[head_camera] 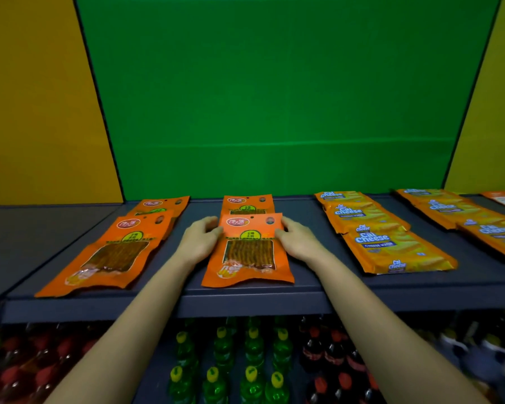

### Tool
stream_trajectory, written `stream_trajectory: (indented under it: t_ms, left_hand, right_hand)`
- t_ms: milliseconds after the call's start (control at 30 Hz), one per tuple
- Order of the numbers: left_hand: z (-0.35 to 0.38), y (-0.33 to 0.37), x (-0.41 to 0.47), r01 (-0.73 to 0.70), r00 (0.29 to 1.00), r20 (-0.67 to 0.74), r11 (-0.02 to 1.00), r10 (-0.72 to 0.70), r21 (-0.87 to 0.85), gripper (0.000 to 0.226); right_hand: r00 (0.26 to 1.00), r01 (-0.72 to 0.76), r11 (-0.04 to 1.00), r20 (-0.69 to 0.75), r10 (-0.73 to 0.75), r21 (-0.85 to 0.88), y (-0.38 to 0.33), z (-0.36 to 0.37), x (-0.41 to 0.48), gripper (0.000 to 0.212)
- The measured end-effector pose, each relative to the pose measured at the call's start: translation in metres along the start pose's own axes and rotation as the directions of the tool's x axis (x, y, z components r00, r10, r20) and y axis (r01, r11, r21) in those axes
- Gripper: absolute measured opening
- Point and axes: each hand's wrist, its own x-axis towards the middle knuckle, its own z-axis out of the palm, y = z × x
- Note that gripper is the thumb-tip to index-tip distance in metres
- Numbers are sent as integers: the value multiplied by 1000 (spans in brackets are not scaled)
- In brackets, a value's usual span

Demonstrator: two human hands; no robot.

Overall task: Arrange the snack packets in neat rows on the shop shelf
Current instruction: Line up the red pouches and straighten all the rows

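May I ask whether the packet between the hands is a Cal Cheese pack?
No, the left hand and right hand hold an orange windowed snack packet; the Cal Cheese packs lie farther right.

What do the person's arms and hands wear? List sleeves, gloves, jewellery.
Nothing worn shows. The left hand and right hand are ungloved. No sleeve covers the forearms as far as the picture's edge, and no watch, ring or bracelet is visible.
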Motion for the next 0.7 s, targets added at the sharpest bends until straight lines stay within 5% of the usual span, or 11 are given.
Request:
stream_trajectory:
  t_ms: [367, 567, 700]
  left_hand:
    - [1, -3, -2, -67, 998, 7, 993, 67, 100, 41]
    - [-1, 1, -5, -112, 990, -67, 981, 124, 159, 38]
    - [-20, 3, -6, -193, 964, -147, 962, 222, 191, 32]
  right_hand:
    - [999, 45, 979, 8, -44, -197, 1, 7, 7, 46]
    - [996, 78, 997, -51, -79, -16, 0, 3, 6, 41]
    - [988, 104, 994, -106, -108, -46, -7, 0, 3, 45]
